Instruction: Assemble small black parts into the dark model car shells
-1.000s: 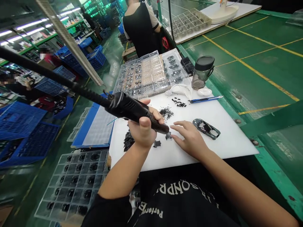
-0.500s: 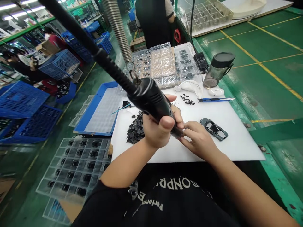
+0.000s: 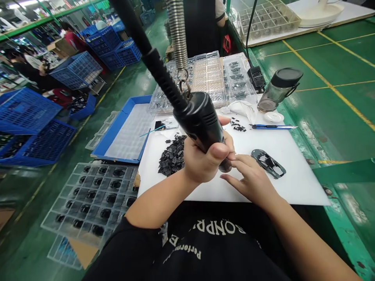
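My left hand (image 3: 202, 160) is wrapped round a black electric screwdriver (image 3: 202, 121), which hangs at a tilt from a coiled metal spring (image 3: 178, 39). The screwdriver's lower end points down toward the white board. My right hand (image 3: 252, 175) is beside that end, its thumb stretched apart from the fingers. Some of its fingertips are hidden by the screwdriver, and I see nothing held in it. Right of this hand lies a dark grey toy car body (image 3: 268, 163). A heap of small black parts (image 3: 172, 156) lies left of my left hand.
On the white board (image 3: 304, 183) are a blue cutter knife (image 3: 274, 127) and loose black bits (image 3: 238, 125). A lidded bottle (image 3: 277, 89) stands behind them. A blue tray (image 3: 114, 156) and a compartment tray (image 3: 93, 195) are at left. Clear part trays (image 3: 209, 78) stand behind.
The view has shifted, so the screwdriver appears farther right and more upright. My right thumb has drawn apart from its fingers and from the screwdriver's lower end.
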Action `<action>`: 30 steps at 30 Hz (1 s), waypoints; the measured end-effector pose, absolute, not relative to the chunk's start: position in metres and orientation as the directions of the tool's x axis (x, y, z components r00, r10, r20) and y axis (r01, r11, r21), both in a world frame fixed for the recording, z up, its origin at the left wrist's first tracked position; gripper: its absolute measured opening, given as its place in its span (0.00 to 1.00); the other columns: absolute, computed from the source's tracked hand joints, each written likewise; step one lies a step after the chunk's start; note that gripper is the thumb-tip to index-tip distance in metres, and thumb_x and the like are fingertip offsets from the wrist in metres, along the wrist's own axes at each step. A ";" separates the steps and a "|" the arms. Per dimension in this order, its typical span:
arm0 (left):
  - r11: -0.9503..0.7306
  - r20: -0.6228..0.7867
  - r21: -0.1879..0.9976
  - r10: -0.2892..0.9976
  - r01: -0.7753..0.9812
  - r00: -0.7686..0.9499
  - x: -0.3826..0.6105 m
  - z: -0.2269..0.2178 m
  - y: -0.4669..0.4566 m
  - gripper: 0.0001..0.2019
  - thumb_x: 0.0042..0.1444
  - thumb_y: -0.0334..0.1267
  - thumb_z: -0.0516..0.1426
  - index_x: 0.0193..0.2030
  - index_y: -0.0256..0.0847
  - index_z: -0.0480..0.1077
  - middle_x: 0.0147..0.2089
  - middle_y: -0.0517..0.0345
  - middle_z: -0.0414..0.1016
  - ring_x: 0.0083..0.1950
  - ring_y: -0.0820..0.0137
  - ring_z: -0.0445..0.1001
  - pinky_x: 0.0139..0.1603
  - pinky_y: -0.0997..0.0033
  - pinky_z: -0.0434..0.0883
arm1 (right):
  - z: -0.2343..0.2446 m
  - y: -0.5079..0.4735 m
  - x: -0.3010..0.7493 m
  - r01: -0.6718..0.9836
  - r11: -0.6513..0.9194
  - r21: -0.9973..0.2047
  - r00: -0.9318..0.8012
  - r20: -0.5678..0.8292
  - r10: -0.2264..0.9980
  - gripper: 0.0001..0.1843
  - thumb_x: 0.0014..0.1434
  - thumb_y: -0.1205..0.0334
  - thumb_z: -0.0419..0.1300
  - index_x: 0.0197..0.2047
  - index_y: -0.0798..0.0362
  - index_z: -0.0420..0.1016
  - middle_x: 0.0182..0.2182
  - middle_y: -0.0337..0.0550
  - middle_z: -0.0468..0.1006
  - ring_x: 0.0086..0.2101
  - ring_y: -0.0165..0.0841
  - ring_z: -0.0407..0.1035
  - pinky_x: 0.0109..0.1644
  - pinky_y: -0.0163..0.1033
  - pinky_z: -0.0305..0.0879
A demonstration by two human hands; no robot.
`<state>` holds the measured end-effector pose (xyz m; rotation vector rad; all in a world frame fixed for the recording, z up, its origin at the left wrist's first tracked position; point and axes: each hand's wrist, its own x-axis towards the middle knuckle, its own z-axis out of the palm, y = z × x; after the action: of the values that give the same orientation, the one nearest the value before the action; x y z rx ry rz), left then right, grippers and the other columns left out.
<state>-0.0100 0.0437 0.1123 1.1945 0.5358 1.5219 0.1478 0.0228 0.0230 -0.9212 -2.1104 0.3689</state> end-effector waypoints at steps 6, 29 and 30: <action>-0.346 0.421 0.813 0.905 -0.469 0.062 -0.009 0.115 0.044 0.27 0.49 0.62 0.62 0.47 0.44 0.67 0.24 0.65 0.69 0.21 0.75 0.69 0.24 0.71 0.70 | 0.019 0.020 0.153 0.507 0.668 -0.545 -0.406 0.532 0.743 0.06 0.60 0.64 0.63 0.42 0.50 0.72 0.41 0.50 0.76 0.41 0.44 0.71 0.44 0.50 0.70; -0.358 0.416 0.830 0.908 -0.428 0.048 -0.008 0.127 0.036 0.29 0.47 0.67 0.59 0.46 0.46 0.68 0.24 0.66 0.68 0.20 0.75 0.70 0.23 0.72 0.71 | 0.015 0.011 0.148 0.339 0.515 -0.787 -0.272 0.442 0.855 0.05 0.59 0.65 0.64 0.37 0.46 0.72 0.43 0.46 0.76 0.45 0.41 0.72 0.48 0.47 0.69; -0.356 0.411 0.837 0.910 -0.415 0.049 -0.008 0.127 0.036 0.30 0.47 0.67 0.59 0.46 0.46 0.68 0.24 0.66 0.68 0.20 0.75 0.70 0.23 0.72 0.71 | 0.017 0.011 0.147 0.343 0.523 -0.780 -0.275 0.449 0.850 0.05 0.59 0.64 0.65 0.38 0.46 0.72 0.44 0.47 0.76 0.45 0.42 0.72 0.48 0.47 0.69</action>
<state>-0.0084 0.0358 0.1270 1.2283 0.5825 1.5524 0.1469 0.0107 0.0172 -0.9870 -1.8473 0.6954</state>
